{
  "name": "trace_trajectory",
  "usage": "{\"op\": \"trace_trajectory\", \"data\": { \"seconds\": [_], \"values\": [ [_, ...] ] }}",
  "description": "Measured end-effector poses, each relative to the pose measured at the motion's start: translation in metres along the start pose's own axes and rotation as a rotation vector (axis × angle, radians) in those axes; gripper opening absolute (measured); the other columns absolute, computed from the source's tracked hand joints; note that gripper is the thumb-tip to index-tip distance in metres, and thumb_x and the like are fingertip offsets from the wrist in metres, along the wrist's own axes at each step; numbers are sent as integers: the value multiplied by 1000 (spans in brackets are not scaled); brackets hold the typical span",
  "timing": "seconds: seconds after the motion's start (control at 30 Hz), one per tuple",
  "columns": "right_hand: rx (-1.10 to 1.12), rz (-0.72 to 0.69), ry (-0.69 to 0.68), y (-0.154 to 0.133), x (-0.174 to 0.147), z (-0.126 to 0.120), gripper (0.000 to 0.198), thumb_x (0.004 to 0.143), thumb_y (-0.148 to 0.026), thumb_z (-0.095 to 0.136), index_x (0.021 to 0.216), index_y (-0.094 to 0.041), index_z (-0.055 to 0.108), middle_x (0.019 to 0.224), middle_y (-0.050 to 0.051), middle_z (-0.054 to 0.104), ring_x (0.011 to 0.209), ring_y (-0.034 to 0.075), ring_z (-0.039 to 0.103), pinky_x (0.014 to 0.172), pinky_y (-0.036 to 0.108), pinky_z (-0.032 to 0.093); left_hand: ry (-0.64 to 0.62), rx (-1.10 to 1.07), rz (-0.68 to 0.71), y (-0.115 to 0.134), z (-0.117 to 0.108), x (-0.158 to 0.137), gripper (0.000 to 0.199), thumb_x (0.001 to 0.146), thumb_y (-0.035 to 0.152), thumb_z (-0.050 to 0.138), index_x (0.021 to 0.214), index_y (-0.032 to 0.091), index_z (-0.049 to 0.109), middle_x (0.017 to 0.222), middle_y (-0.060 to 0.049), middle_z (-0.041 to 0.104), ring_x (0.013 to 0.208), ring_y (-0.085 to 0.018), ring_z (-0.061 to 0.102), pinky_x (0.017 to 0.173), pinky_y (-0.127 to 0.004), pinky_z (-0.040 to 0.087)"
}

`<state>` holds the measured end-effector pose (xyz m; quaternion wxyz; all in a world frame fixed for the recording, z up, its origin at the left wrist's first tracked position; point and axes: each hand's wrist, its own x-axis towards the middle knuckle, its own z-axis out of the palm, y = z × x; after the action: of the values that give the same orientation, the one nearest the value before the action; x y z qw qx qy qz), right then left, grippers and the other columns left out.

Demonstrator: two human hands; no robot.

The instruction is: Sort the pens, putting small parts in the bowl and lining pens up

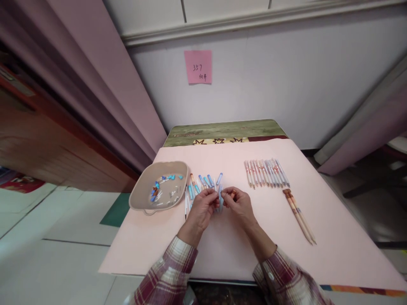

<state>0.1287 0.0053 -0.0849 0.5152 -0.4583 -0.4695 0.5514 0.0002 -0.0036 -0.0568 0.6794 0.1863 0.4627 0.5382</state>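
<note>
Both my hands meet over a pile of loose pen parts at the middle of the pink-covered table. My left hand (205, 206) is closed in a pinch, with a thin white pen refill (214, 184) rising at its fingertips. Close beside it, my right hand (238, 204) is closed around an orange-brown pen part (233, 193); its full shape is hidden by the fingers. Blue pen barrels (206, 181) lie behind the hands, and white refills (186, 203) lie left of them. Some of the pile is covered by my fingers.
A beige plastic basin (135, 192) on the left holds blue and brown pen pieces and small white parts. To the right lies a row of pens (266, 173), with two brown-topped pens (300, 218) nearer me. A wall (254, 84) stands behind the table.
</note>
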Motion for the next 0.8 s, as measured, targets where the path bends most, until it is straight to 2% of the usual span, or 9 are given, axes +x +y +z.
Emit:
{"op": "trace_trajectory", "data": {
  "seconds": [0.13, 0.23, 0.47, 0.63, 0.8],
  "values": [
    [86, 28, -1, -4, 0, 0, 23, 74, -40, 70, 78, -17, 67, 53, -5, 52, 48, 10, 50, 49, 22, 43, -31, 24, -26, 4, 1, -4, 23, 64, 16, 78, 81, 11, 63, 65, -1, 63, 58, -9, 59, 57, -19, 49],
    [177, 85, -8, -5, 0, 0, 26, 71, -41, 72, 80, -17, 67, 52, -5, 52, 47, 9, 48, 45, 21, 39, -65, 30, -82, 5, 1, -5, 23, 66, 21, 79, 80, 10, 63, 64, -1, 62, 56, -8, 57, 54, -18, 48],
    [247, 111, -117, -4, -2, 0, 28, 73, -41, 73, 87, -17, 68, 64, 0, 64, 52, 11, 53, 45, 20, 36, -160, -9, -182, 1, 1, -4, 24, 78, 33, 69, 79, 11, 58, 59, 3, 53, 44, -5, 49, 40, -14, 34],
    [223, 114, -93, -2, -2, -1, 27, 73, -41, 73, 83, -16, 68, 54, -5, 55, 45, 7, 43, 41, 19, 30, -227, -26, -291, 3, 0, -4, 28, 83, 37, 60, 70, 16, 47, 50, 7, 42, 34, -3, 34, 33, -15, 19],
    [175, 77, -84, -2, -1, 0, 25, 73, -40, 73, 75, -16, 63, 53, -5, 53, 44, 6, 40, 41, 20, 29, -177, -6, -293, 2, 0, -6, 40, 87, 45, 55, 62, 19, 37, 45, 8, 35, 30, -3, 28, 33, -16, 14]
  ]
}}
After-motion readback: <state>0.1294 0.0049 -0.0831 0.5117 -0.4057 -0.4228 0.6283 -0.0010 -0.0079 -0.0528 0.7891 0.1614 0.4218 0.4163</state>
